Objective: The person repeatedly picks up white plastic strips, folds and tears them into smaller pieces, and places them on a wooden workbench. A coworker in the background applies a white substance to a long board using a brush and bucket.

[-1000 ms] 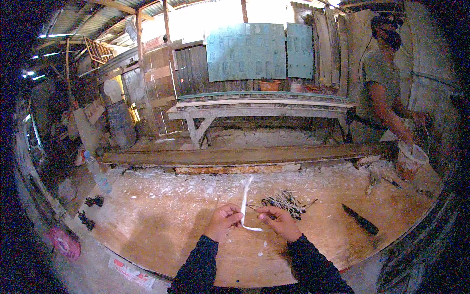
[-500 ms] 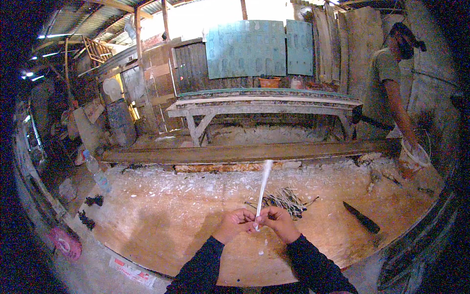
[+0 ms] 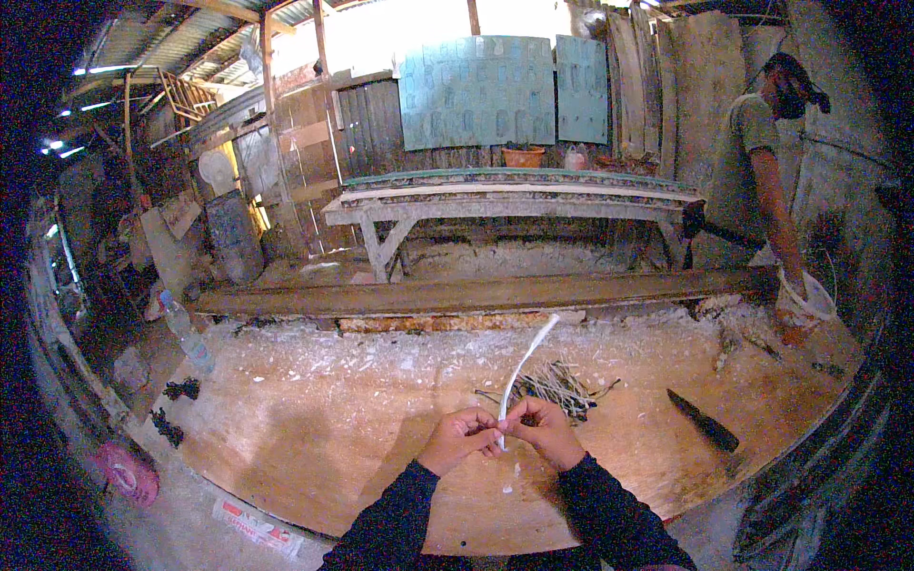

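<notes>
A: Starting with the head view, the only one there is: where is the white strip [image 3: 518, 367] from the hands?

B: Right between them. Its lower part sits at the meeting fingertips of the left hand [image 3: 462, 441] and the right hand [image 3: 541, 433].

A: Which hand is nearer?

B: Neither, as far as I can tell; both touch it. The left hand pinches from its left side, the right hand from its right, thumbs and fingers closed on it. Whether something thin is pinched along with it, I can't tell; the fingers hide that.

A: And its long axis?

B: It runs up and away from the fingertips, curving over to the right, so the free end hangs beyond the right hand's fingers. A short tail shows just below the pinch.

A: How does it look?

B: White, narrow and flat like a ribbon, softly bent, slightly wider at the far tip.

A: Anything close by?

B: A loose pile of thin pale and dark strands [image 3: 557, 390] lies just beyond the right hand, and a dark knife [image 3: 702, 421] lies well to that hand's right, both on the wooden board [image 3: 609, 362].
</notes>
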Demonstrator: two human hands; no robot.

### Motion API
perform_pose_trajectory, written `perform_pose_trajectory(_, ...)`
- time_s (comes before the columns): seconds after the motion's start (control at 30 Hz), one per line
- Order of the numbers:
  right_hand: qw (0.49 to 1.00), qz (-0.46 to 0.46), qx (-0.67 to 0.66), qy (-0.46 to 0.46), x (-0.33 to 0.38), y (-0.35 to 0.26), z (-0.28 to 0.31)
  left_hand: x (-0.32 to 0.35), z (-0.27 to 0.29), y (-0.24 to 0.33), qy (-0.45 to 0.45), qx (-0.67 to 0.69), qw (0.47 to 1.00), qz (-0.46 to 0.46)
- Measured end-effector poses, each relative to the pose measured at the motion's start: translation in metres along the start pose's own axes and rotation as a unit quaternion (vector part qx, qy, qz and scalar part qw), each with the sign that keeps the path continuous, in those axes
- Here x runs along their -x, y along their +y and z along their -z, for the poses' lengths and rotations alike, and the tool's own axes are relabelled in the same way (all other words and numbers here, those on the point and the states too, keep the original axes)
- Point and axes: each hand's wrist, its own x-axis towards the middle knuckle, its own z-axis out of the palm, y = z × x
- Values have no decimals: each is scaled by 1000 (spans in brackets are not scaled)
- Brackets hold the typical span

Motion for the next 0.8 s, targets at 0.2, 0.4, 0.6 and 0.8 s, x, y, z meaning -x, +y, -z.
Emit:
perform_pose_trajectory(0.2, 999, 35, -37, -12, 1, -1, -2, 2, -3, 7, 27, -74, 997, 7)
perform_pose_trajectory(0.4, 998, 35, -50, -8, 2, 0, -3, 1, -2, 7, 17, -81, 997, -9)
perform_pose_trajectory(0.6, 985, 100, 123, 71, 3, -1, -5, 2, -3, 5, 78, 24, 995, -57)
perform_pose_trajectory(0.8, 970, 143, 179, 74, 7, -4, -11, 0, -4, 5, 88, -42, 995, -33)
